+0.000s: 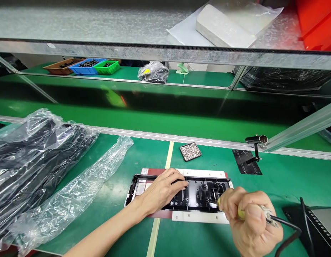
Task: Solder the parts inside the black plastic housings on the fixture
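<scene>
A long black plastic housing [193,194] lies open side up on a fixture with white strips [200,216]. My left hand [167,187] rests across the housing, fingers loosely bent and touching its inside near the far edge; its thumb is hidden. My right hand [252,214] is wrapped round the yellow handle of a corded soldering iron [240,214]. The iron's metal tip points left into the right part of the housing; exact contact is hard to make out. Beyond the housing sits a small black tray [190,152] full of tiny metal parts.
Plastic-wrapped black parts [39,153] and a clear bag [93,185] cover the left side. A tube-shaped iron holder [256,140] stands at right rear. The cord [291,233] hangs right. A metal shelf [101,53] crosses above; coloured bins [108,67] stand at the back.
</scene>
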`<state>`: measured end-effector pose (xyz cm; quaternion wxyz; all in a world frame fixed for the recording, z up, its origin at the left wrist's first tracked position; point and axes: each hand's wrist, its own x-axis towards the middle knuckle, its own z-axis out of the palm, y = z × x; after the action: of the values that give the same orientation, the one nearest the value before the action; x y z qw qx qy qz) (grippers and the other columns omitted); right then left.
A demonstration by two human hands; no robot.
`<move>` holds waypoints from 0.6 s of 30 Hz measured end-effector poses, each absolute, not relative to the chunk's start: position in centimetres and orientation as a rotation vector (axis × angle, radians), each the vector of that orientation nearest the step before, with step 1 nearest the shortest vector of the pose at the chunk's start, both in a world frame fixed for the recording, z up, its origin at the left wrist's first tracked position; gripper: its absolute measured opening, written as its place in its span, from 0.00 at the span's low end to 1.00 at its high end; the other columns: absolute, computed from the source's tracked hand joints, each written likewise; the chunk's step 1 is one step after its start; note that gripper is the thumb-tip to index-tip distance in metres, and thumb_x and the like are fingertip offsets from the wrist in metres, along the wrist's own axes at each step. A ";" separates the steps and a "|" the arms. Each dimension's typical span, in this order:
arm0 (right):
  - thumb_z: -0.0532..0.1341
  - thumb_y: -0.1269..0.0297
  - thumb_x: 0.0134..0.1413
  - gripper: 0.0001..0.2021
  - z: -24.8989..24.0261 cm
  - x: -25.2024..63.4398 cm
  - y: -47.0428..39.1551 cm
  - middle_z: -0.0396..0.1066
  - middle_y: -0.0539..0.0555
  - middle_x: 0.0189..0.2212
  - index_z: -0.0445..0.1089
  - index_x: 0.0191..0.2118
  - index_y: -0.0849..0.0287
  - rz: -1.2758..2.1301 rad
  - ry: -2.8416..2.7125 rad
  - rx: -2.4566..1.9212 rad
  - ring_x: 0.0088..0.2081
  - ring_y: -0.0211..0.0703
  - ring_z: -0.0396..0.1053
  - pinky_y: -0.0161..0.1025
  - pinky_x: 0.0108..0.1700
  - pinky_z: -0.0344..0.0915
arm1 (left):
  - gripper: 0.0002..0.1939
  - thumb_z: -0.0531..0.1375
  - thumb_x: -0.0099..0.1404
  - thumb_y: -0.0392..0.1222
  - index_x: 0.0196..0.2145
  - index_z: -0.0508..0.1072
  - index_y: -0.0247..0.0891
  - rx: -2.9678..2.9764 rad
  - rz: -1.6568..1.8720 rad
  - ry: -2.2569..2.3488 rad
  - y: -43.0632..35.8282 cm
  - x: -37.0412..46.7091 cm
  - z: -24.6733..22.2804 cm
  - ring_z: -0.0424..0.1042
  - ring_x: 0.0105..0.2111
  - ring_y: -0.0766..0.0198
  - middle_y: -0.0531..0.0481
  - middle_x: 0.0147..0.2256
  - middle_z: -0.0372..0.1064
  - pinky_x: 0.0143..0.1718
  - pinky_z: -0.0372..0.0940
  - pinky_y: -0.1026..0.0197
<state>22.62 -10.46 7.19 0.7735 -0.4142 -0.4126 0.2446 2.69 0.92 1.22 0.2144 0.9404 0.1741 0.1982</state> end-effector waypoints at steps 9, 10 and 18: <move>0.58 0.64 0.66 0.12 7.4 22.6 -10.4 0.62 0.45 0.17 0.64 0.29 0.58 0.524 -0.905 -0.903 0.19 0.35 0.63 0.35 0.21 0.60 | 0.15 0.55 0.73 0.30 0.54 0.71 0.39 2.678 0.530 0.477 0.7 2.5 0.6 0.66 0.51 0.55 0.44 0.48 0.70 0.50 0.69 0.52; 0.58 0.64 0.66 0.12 7.5 22.6 -10.4 0.62 0.45 0.17 0.64 0.29 0.58 0.521 -0.907 -0.905 0.19 0.35 0.63 0.35 0.21 0.60 | 0.15 0.55 0.73 0.30 0.54 0.71 0.39 2.657 0.548 0.479 0.7 2.5 0.7 0.66 0.51 0.56 0.44 0.48 0.70 0.50 0.69 0.53; 0.58 0.65 0.66 0.12 7.3 22.5 -10.4 0.62 0.45 0.18 0.64 0.29 0.58 0.523 -0.913 -0.906 0.19 0.35 0.63 0.36 0.21 0.60 | 0.17 0.55 0.72 0.28 0.55 0.70 0.40 2.689 0.554 0.485 0.6 2.4 0.7 0.67 0.52 0.54 0.43 0.50 0.70 0.50 0.70 0.51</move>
<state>22.54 -10.39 7.30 0.7686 -0.4175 -0.4205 0.2411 2.37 0.63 0.66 0.1757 0.9495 0.1714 0.1956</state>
